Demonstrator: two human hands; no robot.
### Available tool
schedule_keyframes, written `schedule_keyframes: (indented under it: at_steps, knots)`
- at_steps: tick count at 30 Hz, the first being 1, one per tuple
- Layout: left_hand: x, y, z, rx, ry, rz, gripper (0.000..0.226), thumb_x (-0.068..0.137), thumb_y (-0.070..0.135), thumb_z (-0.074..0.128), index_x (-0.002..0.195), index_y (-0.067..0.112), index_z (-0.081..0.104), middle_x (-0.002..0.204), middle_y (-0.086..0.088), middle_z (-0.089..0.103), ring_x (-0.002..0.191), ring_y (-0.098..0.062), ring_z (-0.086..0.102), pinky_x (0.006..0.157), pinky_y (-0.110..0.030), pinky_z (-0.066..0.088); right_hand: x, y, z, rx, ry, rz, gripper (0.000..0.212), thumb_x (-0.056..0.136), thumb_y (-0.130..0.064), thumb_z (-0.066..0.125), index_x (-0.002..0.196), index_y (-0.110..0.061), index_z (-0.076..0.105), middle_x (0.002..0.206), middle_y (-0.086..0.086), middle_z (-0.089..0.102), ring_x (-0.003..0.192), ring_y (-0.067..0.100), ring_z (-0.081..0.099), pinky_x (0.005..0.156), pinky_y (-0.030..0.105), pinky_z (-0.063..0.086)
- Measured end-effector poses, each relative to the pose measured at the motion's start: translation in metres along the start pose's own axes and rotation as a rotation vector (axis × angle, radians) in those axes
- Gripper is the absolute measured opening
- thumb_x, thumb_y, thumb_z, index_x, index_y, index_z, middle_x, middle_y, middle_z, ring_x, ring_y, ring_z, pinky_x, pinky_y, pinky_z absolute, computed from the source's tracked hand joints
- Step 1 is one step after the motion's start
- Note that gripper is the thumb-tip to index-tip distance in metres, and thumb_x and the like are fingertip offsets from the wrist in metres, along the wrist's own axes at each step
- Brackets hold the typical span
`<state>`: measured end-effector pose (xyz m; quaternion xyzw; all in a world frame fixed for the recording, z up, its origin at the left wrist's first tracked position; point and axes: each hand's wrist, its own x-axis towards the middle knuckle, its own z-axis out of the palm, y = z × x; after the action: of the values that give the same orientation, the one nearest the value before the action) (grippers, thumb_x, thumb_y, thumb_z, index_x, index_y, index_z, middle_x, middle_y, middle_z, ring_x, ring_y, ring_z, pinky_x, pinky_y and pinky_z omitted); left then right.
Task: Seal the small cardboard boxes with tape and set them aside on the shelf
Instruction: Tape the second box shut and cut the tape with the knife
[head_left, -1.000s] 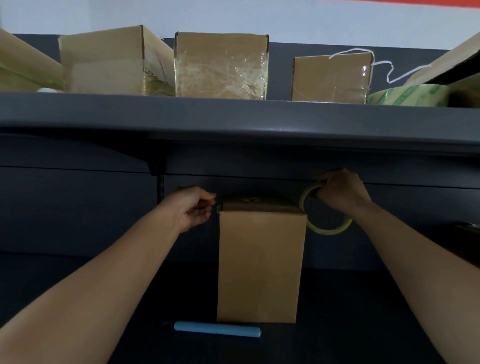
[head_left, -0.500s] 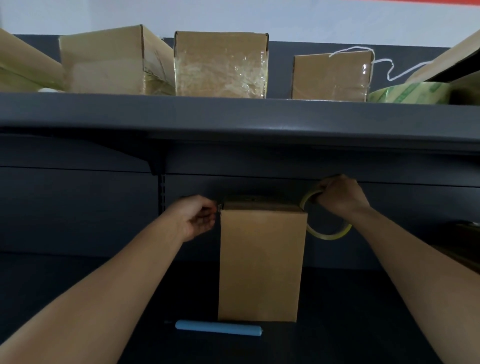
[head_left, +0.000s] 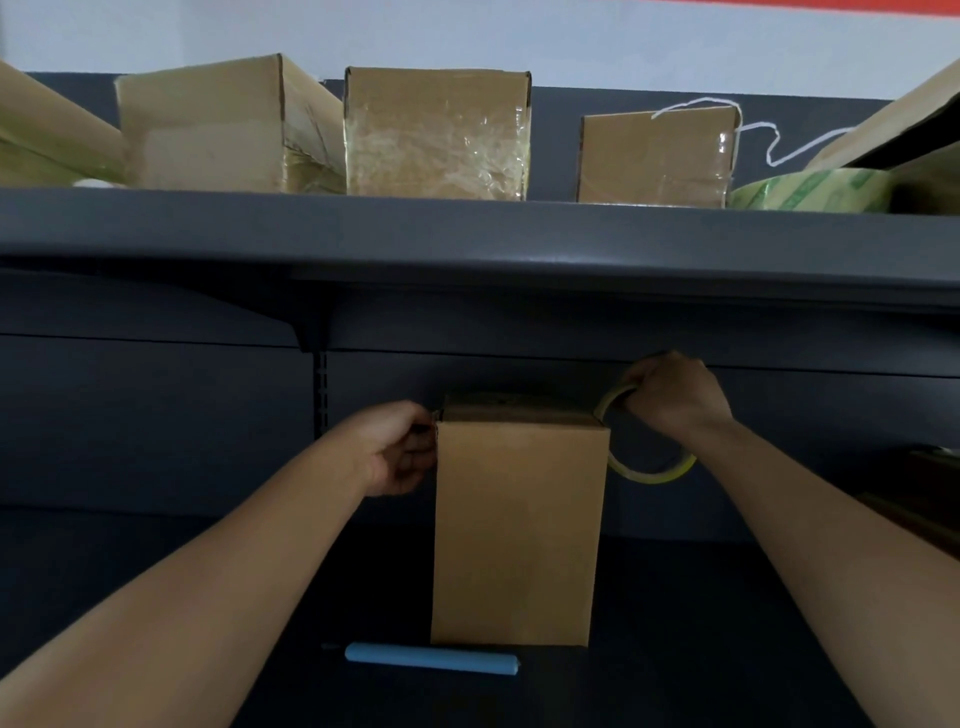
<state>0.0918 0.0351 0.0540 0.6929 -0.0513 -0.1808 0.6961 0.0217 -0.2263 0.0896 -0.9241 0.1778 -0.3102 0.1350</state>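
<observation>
Stands the cardboard box (head_left: 517, 525) upright under the shelf (head_left: 467, 234), long axis vertical, top end pointing at the shelf's underside. Curls the left hand (head_left: 400, 449) against the box's upper left edge, whatever it pinches too small to tell. Grips the tape roll (head_left: 649, 472) from above with the right hand (head_left: 675, 397), fingers curled, just beside the box's upper right corner, ring standing on edge.
</observation>
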Motion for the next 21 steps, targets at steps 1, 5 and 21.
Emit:
schedule_keyframes:
  at_steps: [1,5,21]
  knots:
    - [0.001,-0.002,-0.002,0.064,0.012,-0.005,0.019,0.093,0.026,0.049,0.100,0.013,0.059,0.096,-0.005,0.064,0.092,-0.020,0.055,0.073,-0.031,0.038,0.000,0.000,0.000,-0.002,-0.003,0.002,0.025,0.087,-0.020,0.061,0.109,-0.027,0.070,0.103,0.006,0.070,0.091,0.025,0.065,0.067,0.028,0.049]
    - [0.004,-0.007,-0.003,0.214,0.155,0.113,0.021,0.094,0.021,0.052,0.111,0.010,0.059,0.110,-0.012,0.063,0.093,-0.023,0.057,0.075,-0.032,0.044,-0.001,0.000,0.001,0.017,-0.003,0.018,0.023,0.087,-0.018,0.060,0.105,-0.026,0.071,0.101,0.006,0.069,0.089,0.025,0.064,0.066,0.028,0.048]
    - [-0.009,0.004,-0.002,0.403,-0.410,0.382,0.152,0.018,0.055,0.092,0.150,0.032,0.019,0.152,0.004,0.029,0.134,-0.015,0.033,0.116,-0.035,0.020,-0.008,0.000,-0.002,0.024,0.013,-0.003,0.025,0.086,-0.015,0.058,0.105,-0.025,0.071,0.097,0.005,0.070,0.086,0.024,0.065,0.066,0.030,0.051]
